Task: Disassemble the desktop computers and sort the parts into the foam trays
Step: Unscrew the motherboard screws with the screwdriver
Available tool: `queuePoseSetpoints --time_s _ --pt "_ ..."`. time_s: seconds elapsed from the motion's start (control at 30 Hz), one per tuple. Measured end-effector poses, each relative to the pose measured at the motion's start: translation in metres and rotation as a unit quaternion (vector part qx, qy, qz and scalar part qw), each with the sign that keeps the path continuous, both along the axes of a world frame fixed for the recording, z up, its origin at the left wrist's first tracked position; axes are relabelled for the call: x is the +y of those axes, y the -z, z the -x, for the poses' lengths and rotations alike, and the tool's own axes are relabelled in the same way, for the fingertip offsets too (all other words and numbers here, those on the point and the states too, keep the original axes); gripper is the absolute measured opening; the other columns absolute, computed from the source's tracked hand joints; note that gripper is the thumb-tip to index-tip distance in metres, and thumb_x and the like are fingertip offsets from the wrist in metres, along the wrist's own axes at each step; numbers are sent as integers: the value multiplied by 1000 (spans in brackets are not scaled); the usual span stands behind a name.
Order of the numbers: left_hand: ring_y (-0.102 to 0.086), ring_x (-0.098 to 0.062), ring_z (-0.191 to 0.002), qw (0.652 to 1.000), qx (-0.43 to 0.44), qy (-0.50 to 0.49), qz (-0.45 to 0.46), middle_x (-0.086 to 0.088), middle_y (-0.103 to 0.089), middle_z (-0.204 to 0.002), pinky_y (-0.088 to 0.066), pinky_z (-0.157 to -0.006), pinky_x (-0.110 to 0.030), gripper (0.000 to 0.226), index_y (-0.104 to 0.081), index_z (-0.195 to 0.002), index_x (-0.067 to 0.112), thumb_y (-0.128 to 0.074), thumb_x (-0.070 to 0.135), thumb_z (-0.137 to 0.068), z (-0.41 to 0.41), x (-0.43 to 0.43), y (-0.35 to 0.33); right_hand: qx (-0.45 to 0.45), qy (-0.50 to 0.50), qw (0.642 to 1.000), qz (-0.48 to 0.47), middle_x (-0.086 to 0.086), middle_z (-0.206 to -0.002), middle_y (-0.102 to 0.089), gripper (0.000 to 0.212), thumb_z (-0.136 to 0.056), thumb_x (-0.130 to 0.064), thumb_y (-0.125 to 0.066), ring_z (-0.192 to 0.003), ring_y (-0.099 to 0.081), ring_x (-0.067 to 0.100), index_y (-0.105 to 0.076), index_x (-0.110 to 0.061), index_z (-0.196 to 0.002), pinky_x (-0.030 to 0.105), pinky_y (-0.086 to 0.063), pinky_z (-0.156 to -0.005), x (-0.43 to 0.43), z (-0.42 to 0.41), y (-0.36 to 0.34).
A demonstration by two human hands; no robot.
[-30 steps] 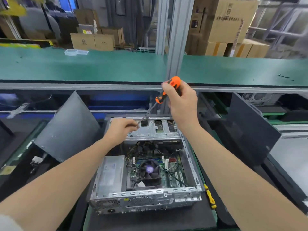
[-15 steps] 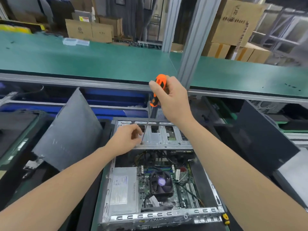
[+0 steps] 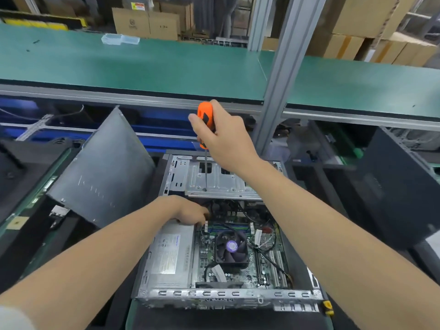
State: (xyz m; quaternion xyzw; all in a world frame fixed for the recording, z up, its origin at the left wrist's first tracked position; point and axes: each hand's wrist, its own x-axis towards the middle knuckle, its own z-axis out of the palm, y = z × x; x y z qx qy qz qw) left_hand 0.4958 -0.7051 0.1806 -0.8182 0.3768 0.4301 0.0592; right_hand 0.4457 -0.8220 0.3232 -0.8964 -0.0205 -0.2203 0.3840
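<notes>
Head view, 1 frame.

Desktop computer case [image 3: 226,297] at centre bottom, lying on its side, open face up, on dark mat [image 3: 214,322]. Inside, from left:
- grey power supply [image 3: 171,256], label up
- motherboard [image 3: 240,277], with black CPU fan [image 3: 231,246] near its middle
- black cables crossing the board right of the fan

Silver drive cage [image 3: 226,179] across far end of case.

Right hand [image 3: 223,136] above drive cage, fingers wrapped firmly round orange screwdriver [image 3: 204,120]. Handle up, shaft near vertical, tip touching near part of cage top at a small hole.

Left hand [image 3: 189,210] down inside case at far corner of power supply, just below near edge of cage. Fingertips buried among black cables, so whether grasping or loose cannot be told.

Grey side panel [image 3: 102,170] leaning, tilted, just left of case. Dark panel [image 3: 392,186] also tilted, well apart to the right. Small yellow-and-black item [image 3: 328,307] at near right corner of case, kind unclear.

Green-topped shelf [image 3: 142,65] behind the work area, with 1 clear plastic box [image 3: 120,39] on it. Aluminium post [image 3: 281,79] rising in front of shelf, right of centre. Cardboard cartons [image 3: 145,22] stacked beyond.
</notes>
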Motion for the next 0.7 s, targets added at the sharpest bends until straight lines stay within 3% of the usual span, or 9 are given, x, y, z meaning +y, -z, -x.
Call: queuePoseSetpoints --time_s 0.17,0.27,0.33,0.4,0.57,0.7 --pt "-11 -31 -158 994 48 -57 -76 -7 -5 -172 -20 -126 -46 74 -2 -165 23 -45 24 -105 -15 -1 21 -5 12 1000 -17 12 -69 -58 35 -103 -47 -51 -71 -68 32 -42 -16 -90 52 -55 -66 -1 5 1" --pt "-25 -30 -154 990 6 -23 -140 -6 -15 -171 -27 -124 -47 67 -11 -165 25 -40 28 -105 -21 -2 33 -4 16 999 -29 17 -74 -61 35 -104 -42 -52 -73 -69 33 -44 -10 -93 52 -54 -67 -1 8 1" --pt "-44 -23 -138 987 -34 -9 -159 -6 -30 -166 -38 -114 -40 63 -26 -163 25 -43 32 -103 -22 -4 37 0 20 999 -26 16 -74 -61 33 -105 -41 -53 -73 -68 31 -43 -11 -94 50 -55 -68 -1 10 1" --pt "-46 -19 -128 985 -53 -12 -163 -4 -35 -164 -39 -112 -37 61 -31 -161 26 -46 32 -102 -21 -3 38 4 23 999 -24 14 -74 -60 32 -105 -41 -53 -72 -67 31 -42 -13 -93 49 -55 -67 -1 10 3" --pt "-36 -27 -147 987 -40 -11 -156 -6 -24 -169 -33 -121 -44 63 -16 -165 27 -39 30 -106 -19 -1 40 16 30 999 -19 16 -77 -61 33 -105 -42 -52 -76 -67 32 -42 -12 -93 51 -55 -70 1 8 8" --pt "-22 -31 -155 989 -18 -8 -144 -8 -10 -172 -28 -123 -47 68 -6 -166 25 -39 25 -107 -15 -3 41 21 30 999 0 7 -68 -53 34 -105 -43 -52 -59 -51 25 -38 -14 -91 46 -49 -61 6 4 14"
